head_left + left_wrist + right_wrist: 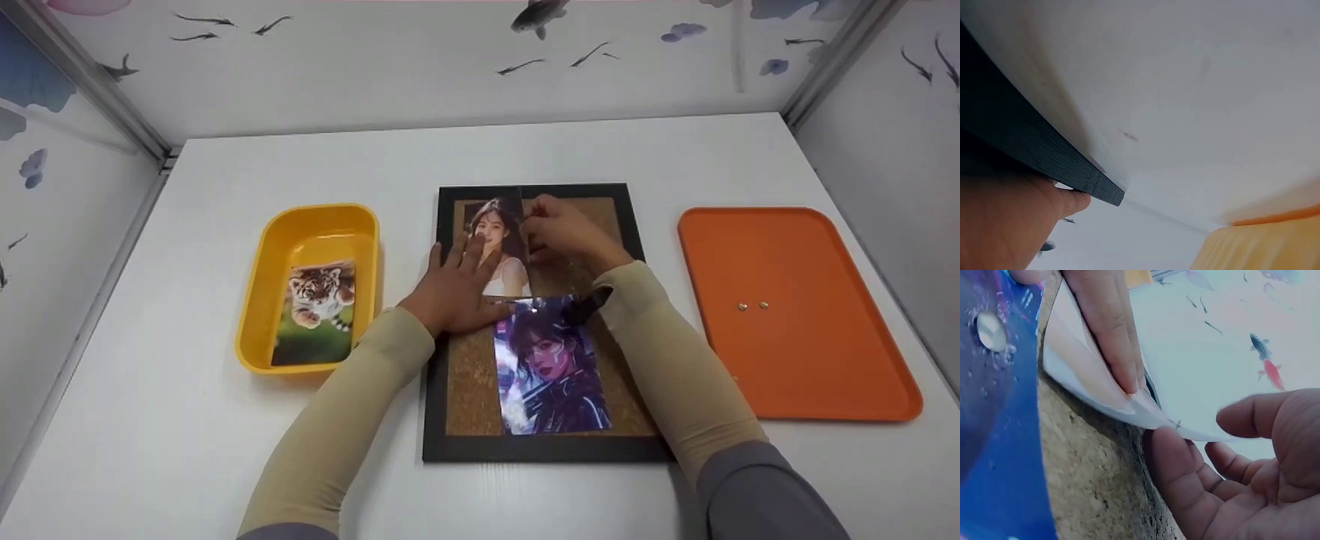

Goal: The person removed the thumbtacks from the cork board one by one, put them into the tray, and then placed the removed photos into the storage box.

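Portrait photo (499,229) sits far-left on the corkboard (472,375). Nearest: purple print (555,367) on the near half. Beyond it, left hand (454,289) spread, fingers across the photo. Farthest, right hand (564,234), fingers curled at the photo's right edge; can't tell if pinching. Paper bows up there, so likely light, bendy, creasable, maybe slick. Hold by edges.

White tabletop (1196,112), yellow tray (1264,247), left hand (1010,219) apparently touching dark frame (1044,146)
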A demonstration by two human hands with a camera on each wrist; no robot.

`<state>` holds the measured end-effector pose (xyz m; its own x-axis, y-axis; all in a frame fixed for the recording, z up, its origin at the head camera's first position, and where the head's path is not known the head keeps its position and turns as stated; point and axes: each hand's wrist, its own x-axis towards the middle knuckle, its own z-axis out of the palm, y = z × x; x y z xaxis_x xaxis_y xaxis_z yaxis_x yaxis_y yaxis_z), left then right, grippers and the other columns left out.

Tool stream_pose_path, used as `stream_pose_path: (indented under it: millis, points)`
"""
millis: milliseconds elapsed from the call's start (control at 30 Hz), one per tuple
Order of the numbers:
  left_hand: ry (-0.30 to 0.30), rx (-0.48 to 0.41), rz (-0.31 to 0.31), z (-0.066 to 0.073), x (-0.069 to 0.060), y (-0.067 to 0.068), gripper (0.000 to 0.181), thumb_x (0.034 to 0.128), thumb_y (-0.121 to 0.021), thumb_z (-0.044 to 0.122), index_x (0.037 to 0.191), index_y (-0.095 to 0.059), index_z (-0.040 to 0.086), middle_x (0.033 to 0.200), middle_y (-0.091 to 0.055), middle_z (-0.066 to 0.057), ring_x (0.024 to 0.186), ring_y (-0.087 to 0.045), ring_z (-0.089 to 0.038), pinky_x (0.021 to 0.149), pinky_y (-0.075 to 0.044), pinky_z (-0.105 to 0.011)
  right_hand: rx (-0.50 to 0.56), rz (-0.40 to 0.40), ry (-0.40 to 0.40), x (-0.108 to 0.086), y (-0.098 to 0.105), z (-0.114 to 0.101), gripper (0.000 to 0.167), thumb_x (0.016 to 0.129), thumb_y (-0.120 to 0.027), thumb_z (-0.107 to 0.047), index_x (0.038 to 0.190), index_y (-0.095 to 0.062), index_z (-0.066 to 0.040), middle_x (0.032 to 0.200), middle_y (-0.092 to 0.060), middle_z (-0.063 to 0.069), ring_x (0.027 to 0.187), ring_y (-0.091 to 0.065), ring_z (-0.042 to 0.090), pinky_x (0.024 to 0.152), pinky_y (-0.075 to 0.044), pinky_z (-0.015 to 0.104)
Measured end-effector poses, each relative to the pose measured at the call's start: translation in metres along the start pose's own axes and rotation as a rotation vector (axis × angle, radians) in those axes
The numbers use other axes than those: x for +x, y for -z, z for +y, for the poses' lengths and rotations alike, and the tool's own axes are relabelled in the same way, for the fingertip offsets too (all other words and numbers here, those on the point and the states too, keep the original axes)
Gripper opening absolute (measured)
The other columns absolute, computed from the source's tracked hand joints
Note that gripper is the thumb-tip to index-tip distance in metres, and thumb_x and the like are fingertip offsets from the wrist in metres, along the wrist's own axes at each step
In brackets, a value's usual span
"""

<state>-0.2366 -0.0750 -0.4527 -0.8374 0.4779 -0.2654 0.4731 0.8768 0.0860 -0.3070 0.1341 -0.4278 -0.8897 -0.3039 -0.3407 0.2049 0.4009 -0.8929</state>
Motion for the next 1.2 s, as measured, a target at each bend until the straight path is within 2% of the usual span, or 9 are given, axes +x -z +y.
stream_pose_path:
  millis: [267,500,600,833,1000,1200]
  points:
    - [-0.005,-0.01,0.005,-0.001,-0.001,0.0,0.096,0.0899,-0.028,0.081,0.161,-0.004,0.021,0.165,0.007,-0.014,0.15,0.008,-0.037,0.115,0.003,-0.063,0.09,0.018,0.008,0.002,-0.005,0.003,0.022,0.099,-0.056,-0.017,0.119,-0.052,-0.007,0.111,-0.059,0.016,0.09,-0.064,0.029,0.076,-0.057,0.037]
    - [-0.009,0.003,0.007,-0.001,0.0,-0.001,0.096,0.0898,-0.028,0.081,0.161,-0.004,0.02,0.165,0.007,-0.015,0.15,0.008,-0.038,0.115,0.002,-0.062,0.139,0.045,-0.028,-0.001,-0.007,0.005,0.018,0.099,-0.055,-0.015,0.116,-0.056,-0.009,0.113,-0.06,0.014,0.098,-0.063,0.029,0.08,-0.056,0.038]
    - [-0.006,-0.008,0.003,-0.001,0.0,0.0,0.097,0.0896,-0.029,0.081,0.161,-0.004,0.021,0.165,0.007,-0.015,0.15,0.008,-0.037,0.115,0.003,-0.062,0.163,0.056,-0.031,0.0,-0.009,0.006,0.017,0.098,-0.055,-0.013,0.115,-0.055,-0.009,0.111,-0.059,0.014,0.094,-0.063,0.027,0.075,-0.057,0.036]
    - [0.008,0.014,-0.048,-0.001,0.003,-0.001,0.097,0.0894,-0.025,0.082,0.16,0.004,0.022,0.164,0.013,-0.012,0.149,0.014,-0.035,0.115,0.006,-0.061,0.188,0.056,-0.055,0.004,-0.011,0.01,0.017,0.097,-0.059,-0.013,0.112,-0.052,-0.009,0.103,-0.058,0.013,0.078,-0.059,0.021,0.062,-0.054,0.029]
    - [0.0,0.009,-0.031,0.0,0.001,0.001,0.097,0.0897,-0.027,0.081,0.161,0.001,0.022,0.165,0.01,-0.013,0.149,0.011,-0.036,0.115,0.005,-0.062,0.201,0.06,-0.066,0.005,-0.011,0.011,0.02,0.098,-0.058,-0.012,0.117,-0.05,-0.01,0.107,-0.058,0.014,0.079,-0.06,0.021,0.062,-0.054,0.029]
    - [0.003,0.006,-0.023,0.001,-0.001,0.002,0.097,0.0894,-0.027,0.081,0.161,0.0,0.022,0.165,0.009,-0.013,0.15,0.01,-0.036,0.115,0.004,-0.062,0.209,0.068,-0.069,0.005,-0.011,0.011,0.026,0.099,-0.058,-0.015,0.124,-0.051,-0.011,0.113,-0.061,0.015,0.087,-0.064,0.025,0.068,-0.057,0.033]
